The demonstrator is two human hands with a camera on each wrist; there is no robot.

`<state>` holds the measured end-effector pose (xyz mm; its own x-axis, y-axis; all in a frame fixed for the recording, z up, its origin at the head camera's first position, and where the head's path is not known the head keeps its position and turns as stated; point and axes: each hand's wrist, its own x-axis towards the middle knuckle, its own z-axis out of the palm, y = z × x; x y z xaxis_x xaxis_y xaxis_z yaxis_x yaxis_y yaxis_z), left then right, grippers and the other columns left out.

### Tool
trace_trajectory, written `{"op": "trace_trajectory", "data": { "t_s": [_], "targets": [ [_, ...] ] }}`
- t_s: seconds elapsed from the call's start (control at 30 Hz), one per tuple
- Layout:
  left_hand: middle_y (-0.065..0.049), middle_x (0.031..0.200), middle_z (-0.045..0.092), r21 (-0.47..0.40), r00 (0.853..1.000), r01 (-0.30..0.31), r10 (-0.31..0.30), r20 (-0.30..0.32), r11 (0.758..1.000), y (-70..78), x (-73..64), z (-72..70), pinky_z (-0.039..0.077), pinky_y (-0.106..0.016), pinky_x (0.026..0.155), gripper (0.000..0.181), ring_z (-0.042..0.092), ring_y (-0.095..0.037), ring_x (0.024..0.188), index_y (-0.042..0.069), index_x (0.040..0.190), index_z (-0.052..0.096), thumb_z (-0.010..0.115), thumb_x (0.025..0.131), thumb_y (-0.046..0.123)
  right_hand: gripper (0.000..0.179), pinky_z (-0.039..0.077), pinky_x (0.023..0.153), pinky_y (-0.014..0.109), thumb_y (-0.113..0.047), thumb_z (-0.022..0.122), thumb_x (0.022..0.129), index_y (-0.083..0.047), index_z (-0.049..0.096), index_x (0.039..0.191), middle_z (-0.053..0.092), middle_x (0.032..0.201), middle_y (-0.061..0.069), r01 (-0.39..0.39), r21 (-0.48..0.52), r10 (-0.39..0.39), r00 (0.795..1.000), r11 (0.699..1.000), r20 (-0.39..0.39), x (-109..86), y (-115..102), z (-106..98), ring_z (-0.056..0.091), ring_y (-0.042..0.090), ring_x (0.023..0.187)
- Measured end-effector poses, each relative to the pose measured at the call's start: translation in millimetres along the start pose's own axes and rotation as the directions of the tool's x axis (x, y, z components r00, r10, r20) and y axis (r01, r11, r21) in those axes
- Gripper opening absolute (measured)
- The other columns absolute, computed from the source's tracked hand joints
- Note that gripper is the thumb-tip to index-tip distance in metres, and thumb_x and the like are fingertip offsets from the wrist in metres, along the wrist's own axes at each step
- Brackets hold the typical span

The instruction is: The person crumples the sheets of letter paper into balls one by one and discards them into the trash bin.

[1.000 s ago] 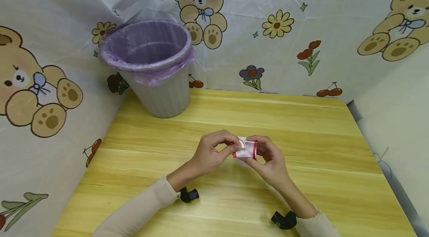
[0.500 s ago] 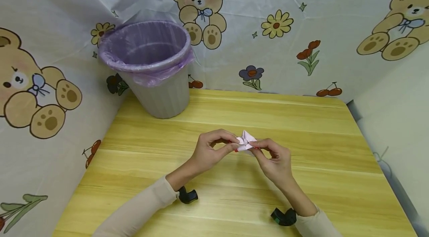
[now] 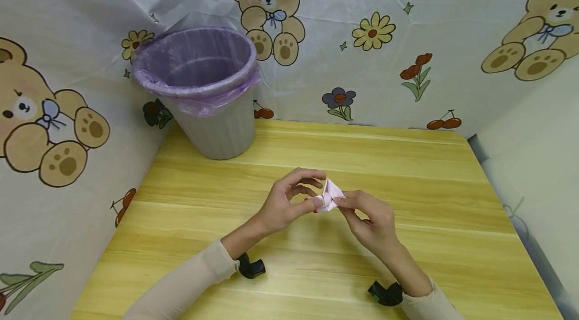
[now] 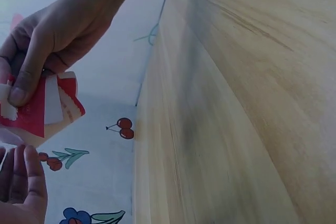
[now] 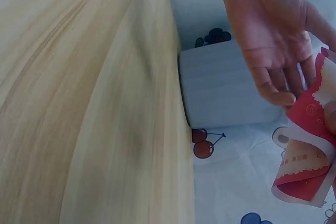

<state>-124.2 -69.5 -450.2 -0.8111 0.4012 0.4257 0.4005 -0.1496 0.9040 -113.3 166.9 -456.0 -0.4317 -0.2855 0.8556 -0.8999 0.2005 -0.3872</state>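
Observation:
A small folded paper is between the two hands above the table, its pale pink side toward the head camera. In the left wrist view the paper shows red and cream printed faces with several overlapping layers. My right hand pinches its right edge between thumb and fingers. My left hand has its thumb on the paper's left part, while the index finger is lifted off and the other fingers spread loosely behind. In the right wrist view, the left hand shows its palm, fingertips close by the paper's red edge.
A grey bin with a purple liner stands at the table's back left corner. The wood-grain table meets a bear-print cloth behind. Black devices sit at both wrists.
The paper has turned from a flat band with red edges to a peaked pink fold. My left index finger has lifted away from it; the right hand has shifted to pinch its right edge.

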Motion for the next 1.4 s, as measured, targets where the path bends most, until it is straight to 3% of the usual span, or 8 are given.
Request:
{"op": "trace_trajectory", "data": {
  "t_s": [0.13, 0.27, 0.53, 0.77, 0.93, 1.1, 1.2, 1.4],
  "targets": [
    [-0.015, 0.145, 0.066, -0.016, 0.994, 0.084, -0.083, 0.067, 0.996, -0.6, -1.8, -3.3, 0.063, -0.043, 0.105, 0.051, 0.067, -0.023, 0.131, 0.006, 0.147, 0.063, 0.076, 0.102, 0.025, 0.018, 0.063, 0.080, 0.014, -0.011, 0.074, 0.102, 0.002, 0.078, 0.091, 0.080, 0.085, 0.017, 0.047, 0.009, -0.047, 0.999, 0.999, -0.014, 3.2, -2.3, 1.4, 0.078, 0.021, 0.077],
    [-0.013, 0.146, 0.068, -0.002, 0.990, 0.120, -0.119, 0.081, 0.993, -0.6, -4.5, -6.2, 0.064, -0.044, 0.103, 0.050, 0.069, -0.021, 0.131, 0.011, 0.146, 0.066, 0.075, 0.103, 0.035, 0.013, 0.063, 0.077, 0.016, -0.008, 0.076, 0.101, 0.002, 0.079, 0.092, 0.080, 0.085, 0.017, 0.063, 0.027, -0.063, 0.998, 0.998, -0.006, 6.1, -4.7, 2.8, 0.077, 0.021, 0.074],
    [-0.021, 0.140, 0.070, -0.070, 0.993, 0.120, -0.119, 0.015, 0.990, 1.2, -6.4, -2.6, 0.069, -0.038, 0.089, 0.045, 0.072, -0.020, 0.122, 0.004, 0.139, 0.069, 0.078, 0.096, 0.010, 0.020, 0.062, 0.069, 0.017, -0.011, 0.072, 0.103, 0.000, 0.078, 0.088, 0.079, 0.082, 0.015, 0.063, -0.003, -0.063, 0.998, 0.998, 0.012, 7.5, -5.3, 4.8, 0.075, 0.021, 0.071],
    [-0.021, 0.133, 0.074, -0.029, 0.994, 0.103, -0.103, -0.018, 0.994, 0.8, -6.7, 2.5, 0.069, -0.033, 0.088, 0.042, 0.072, -0.013, 0.116, 0.002, 0.131, 0.073, 0.080, 0.090, 0.000, 0.020, 0.061, 0.066, 0.018, -0.013, 0.071, 0.105, -0.004, 0.080, 0.090, 0.079, 0.083, 0.011, 0.076, -0.039, -0.074, 0.996, 0.996, 0.056, 5.4, -4.5, 4.5, 0.075, 0.022, 0.072],
    [-0.023, 0.127, 0.074, -0.033, 0.999, 0.051, -0.051, -0.004, 0.998, -0.3, -5.7, 3.3, 0.069, -0.037, 0.087, 0.038, 0.076, -0.015, 0.112, 0.000, 0.126, 0.074, 0.083, 0.089, -0.001, 0.024, 0.052, 0.061, 0.016, -0.016, 0.071, 0.105, 0.007, 0.070, 0.096, 0.074, 0.085, 0.014, -0.052, 0.059, 0.050, 0.998, 0.997, 0.043, 0.7, -5.3, 2.8, 0.065, 0.009, 0.072],
    [-0.021, 0.118, 0.077, -0.008, 0.999, -0.017, 0.017, -0.029, 1.000, -0.6, -3.8, 5.4, 0.069, -0.040, 0.085, 0.030, 0.076, -0.015, 0.108, 0.003, 0.119, 0.077, 0.084, 0.090, 0.000, 0.032, 0.054, 0.066, 0.013, -0.011, 0.079, 0.097, 0.016, 0.062, 0.105, 0.071, 0.094, 0.019, -0.224, 0.192, 0.231, 0.973, 0.956, -0.012, -0.5, -6.8, 0.8, 0.066, 0.004, 0.079],
    [-0.021, 0.112, 0.077, 0.006, 0.997, -0.052, 0.052, -0.053, 0.999, 0.3, -2.9, 4.9, 0.070, -0.041, 0.082, 0.026, 0.077, -0.014, 0.102, 0.003, 0.115, 0.078, 0.084, 0.090, -0.002, 0.027, 0.055, 0.072, 0.014, 0.002, 0.086, 0.088, 0.012, 0.066, 0.103, 0.073, 0.096, 0.015, -0.284, 0.173, 0.295, 0.954, 0.943, -0.046, 0.2, -6.3, 0.2, 0.066, 0.005, 0.083],
    [-0.019, 0.099, 0.077, 0.041, 0.989, -0.130, 0.133, -0.070, 0.991, 3.1, -1.1, 3.2, 0.070, -0.040, 0.076, 0.014, 0.077, -0.012, 0.091, 0.002, 0.103, 0.077, 0.081, 0.092, -0.005, 0.039, 0.054, 0.087, 0.020, 0.016, 0.091, 0.072, 0.004, 0.072, 0.104, 0.071, 0.101, 0.014, -0.347, 0.052, 0.350, 0.933, 0.936, -0.082, 4.1, -4.9, -1.8, 0.064, 0.013, 0.096]
  ]
}}
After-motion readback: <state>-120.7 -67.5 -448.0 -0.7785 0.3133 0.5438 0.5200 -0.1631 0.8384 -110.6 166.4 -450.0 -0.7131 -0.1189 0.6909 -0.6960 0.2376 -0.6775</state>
